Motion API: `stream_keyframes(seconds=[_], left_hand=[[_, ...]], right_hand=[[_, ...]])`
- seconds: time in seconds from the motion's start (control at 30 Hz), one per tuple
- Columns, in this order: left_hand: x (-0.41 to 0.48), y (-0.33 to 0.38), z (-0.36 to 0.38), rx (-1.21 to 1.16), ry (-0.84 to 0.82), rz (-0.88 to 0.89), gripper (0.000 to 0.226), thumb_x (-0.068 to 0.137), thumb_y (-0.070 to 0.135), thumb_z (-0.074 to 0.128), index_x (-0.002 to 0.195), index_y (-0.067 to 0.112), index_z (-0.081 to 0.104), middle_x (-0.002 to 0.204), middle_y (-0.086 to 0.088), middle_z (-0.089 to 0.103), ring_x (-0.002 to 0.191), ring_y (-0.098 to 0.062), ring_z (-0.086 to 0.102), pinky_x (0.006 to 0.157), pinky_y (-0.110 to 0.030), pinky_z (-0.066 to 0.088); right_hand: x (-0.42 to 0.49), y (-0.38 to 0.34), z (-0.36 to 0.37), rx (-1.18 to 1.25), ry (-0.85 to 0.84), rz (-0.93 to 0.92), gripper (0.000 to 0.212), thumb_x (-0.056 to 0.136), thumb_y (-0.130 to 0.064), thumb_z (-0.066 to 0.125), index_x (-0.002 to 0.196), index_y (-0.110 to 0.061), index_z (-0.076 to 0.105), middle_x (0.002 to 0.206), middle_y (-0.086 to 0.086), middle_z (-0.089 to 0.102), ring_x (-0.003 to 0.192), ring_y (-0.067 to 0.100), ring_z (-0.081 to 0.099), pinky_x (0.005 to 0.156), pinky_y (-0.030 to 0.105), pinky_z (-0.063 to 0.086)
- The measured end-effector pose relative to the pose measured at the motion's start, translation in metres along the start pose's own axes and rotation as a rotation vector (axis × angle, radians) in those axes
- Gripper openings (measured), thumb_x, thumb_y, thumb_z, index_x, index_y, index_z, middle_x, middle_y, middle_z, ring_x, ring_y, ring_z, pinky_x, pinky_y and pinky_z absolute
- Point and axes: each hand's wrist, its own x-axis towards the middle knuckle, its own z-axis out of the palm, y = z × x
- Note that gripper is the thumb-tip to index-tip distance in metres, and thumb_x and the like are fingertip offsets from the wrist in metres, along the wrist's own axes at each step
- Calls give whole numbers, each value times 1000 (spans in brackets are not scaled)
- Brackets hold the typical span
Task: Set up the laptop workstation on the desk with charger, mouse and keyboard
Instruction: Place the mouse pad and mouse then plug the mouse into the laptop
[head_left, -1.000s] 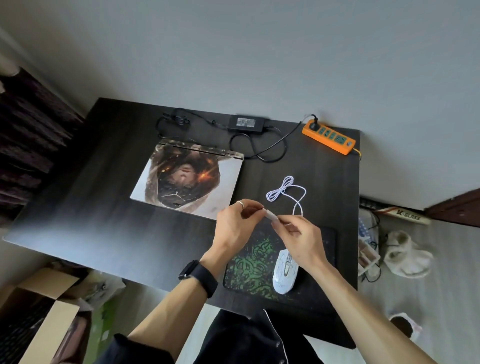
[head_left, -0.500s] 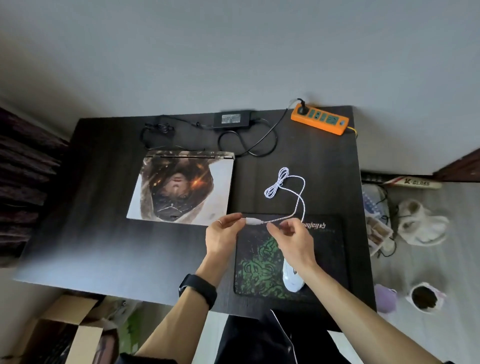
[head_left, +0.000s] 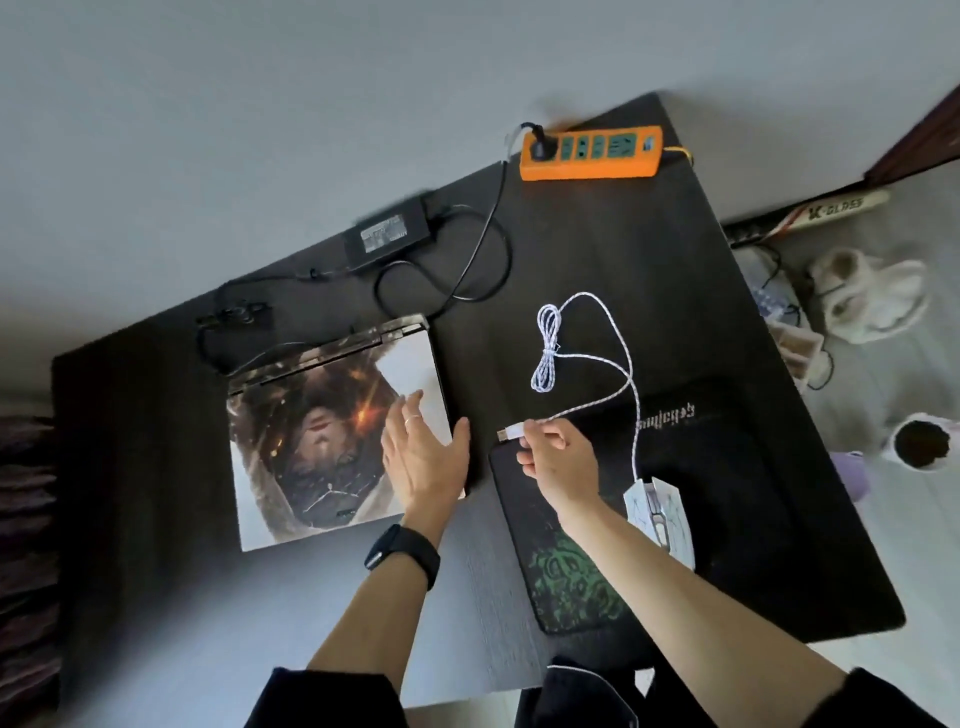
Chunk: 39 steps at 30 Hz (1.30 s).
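Observation:
A closed laptop (head_left: 311, 431) with a picture skin lies on the dark desk (head_left: 130, 467). My left hand (head_left: 423, 457) rests flat on the lid's right edge, fingers straight. My right hand (head_left: 556, 457) pinches the white USB plug (head_left: 511, 432) of the mouse cable (head_left: 587, 338), its tip pointing at the laptop's right side. The white mouse (head_left: 660, 514) sits on the black and green mouse pad (head_left: 597, 545). The black charger brick (head_left: 387, 236) lies at the back, its cord plugged into the orange power strip (head_left: 589, 150). No keyboard is in view.
The wall runs behind the desk. Slippers (head_left: 872, 296), a cup (head_left: 919, 441) and other clutter lie on the floor to the right. Part of the mouse cable is still tied in a small bundle (head_left: 545, 353).
My left hand let go of the cable end and moved onto the laptop lid. My right hand now holds the plug alone, nearer the laptop. The view has tilted.

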Motion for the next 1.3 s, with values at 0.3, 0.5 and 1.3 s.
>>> stream_keyframes(seconds=[0.3, 0.5, 1.3], left_hand=[[57, -7, 28, 220, 64, 243, 71, 78, 26, 67, 144, 20, 42, 152, -1, 39, 142, -28, 30, 116, -47, 29], [56, -14, 29, 215, -1, 261, 81, 78, 28, 64, 152, 24, 32, 161, 10, 25, 150, -17, 15, 120, -39, 15], [72, -59, 30, 343, 11, 533, 70, 92, 50, 38, 157, 28, 22, 164, 11, 15, 150, -19, 18, 114, -45, 17]], right_hand=[[26, 20, 10, -11, 46, -72, 16, 95, -32, 64, 92, -16, 68, 91, 1, 74, 68, 13, 75, 83, 42, 60], [28, 19, 23, -34, 16, -80, 17, 95, -30, 64, 89, -16, 70, 82, -4, 76, 65, 14, 75, 83, 45, 60], [52, 6, 68, -212, -24, -23, 22, 94, -36, 66, 75, -26, 69, 71, -14, 75, 42, 14, 60, 59, 30, 55]])
